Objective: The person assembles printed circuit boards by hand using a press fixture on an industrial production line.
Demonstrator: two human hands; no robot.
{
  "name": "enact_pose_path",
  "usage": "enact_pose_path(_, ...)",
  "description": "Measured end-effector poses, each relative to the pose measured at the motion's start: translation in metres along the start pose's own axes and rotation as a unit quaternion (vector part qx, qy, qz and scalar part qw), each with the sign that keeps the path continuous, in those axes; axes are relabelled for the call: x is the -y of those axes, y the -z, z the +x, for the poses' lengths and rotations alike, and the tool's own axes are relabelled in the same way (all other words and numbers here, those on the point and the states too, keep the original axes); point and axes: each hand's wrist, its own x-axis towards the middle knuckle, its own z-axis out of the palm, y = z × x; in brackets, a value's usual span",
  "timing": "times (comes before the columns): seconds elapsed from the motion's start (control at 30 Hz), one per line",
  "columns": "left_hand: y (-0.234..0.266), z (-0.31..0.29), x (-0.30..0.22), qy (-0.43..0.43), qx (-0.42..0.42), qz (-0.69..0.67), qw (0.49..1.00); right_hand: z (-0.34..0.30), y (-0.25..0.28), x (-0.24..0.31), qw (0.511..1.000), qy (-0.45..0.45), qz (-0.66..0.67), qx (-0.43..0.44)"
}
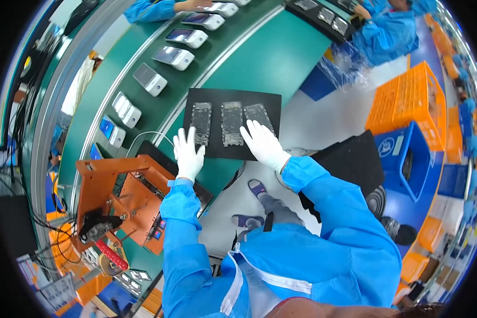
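Note:
Three dark rectangular parts, which look like circuit boards, lie on a black mat (233, 95) at the edge of the green bench. My left hand (188, 155), in a white glove, has its fingers apart and is by the lower end of the left board (201, 121). Between my hands lies the middle board (231, 124). My white-gloved right hand (265, 146) rests with outstretched fingers over the lower part of the right board (255, 112), which sits at a slant. That hand hides some of the board, so contact is hard to judge.
An orange fixture (98, 172) with a red lever handle (112, 254) stands at left. White devices with screens (174, 57) line the conveyor beyond. Right are an orange crate (408, 106), a blue bin (403, 159) and a black sheet (350, 167). Co-workers in blue (387, 34) sit farther off.

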Motion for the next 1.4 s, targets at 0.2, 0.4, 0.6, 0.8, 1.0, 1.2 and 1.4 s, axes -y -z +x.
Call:
enact_pose_path(0.2,-0.001,0.004,0.000,0.065,0.064,-0.025,0.996,-0.025,-0.015,0.006,0.997,-0.057,0.050,0.015)
enact_pose_path(0.4,-0.005,-0.054,-0.040,0.065,0.029,0.059,0.996,-0.077,0.059,-0.003,0.978,-0.173,0.108,-0.049)
enact_pose_path(0.6,-0.024,-0.101,-0.056,0.065,-0.007,0.046,0.997,-0.211,0.081,-0.049,0.891,-0.409,0.039,0.192)
enact_pose_path(0.8,-0.018,-0.152,-0.070,-0.012,-0.062,-0.011,0.998,-0.211,0.080,-0.032,0.887,-0.393,0.028,0.242)
enact_pose_path(1.0,0.005,-0.237,-0.074,-0.002,-0.014,-0.149,0.989,-0.223,0.063,-0.038,0.917,-0.361,0.041,0.167)
enact_pose_path(1.2,0.024,-0.318,-0.036,0.096,-0.041,-0.189,0.976,-0.139,0.194,-0.033,0.939,-0.328,-0.008,-0.105)
enact_pose_path(1.4,0.028,-0.343,-0.031,0.170,-0.068,-0.216,0.959,-0.065,0.263,0.032,0.960,-0.024,0.092,-0.265)
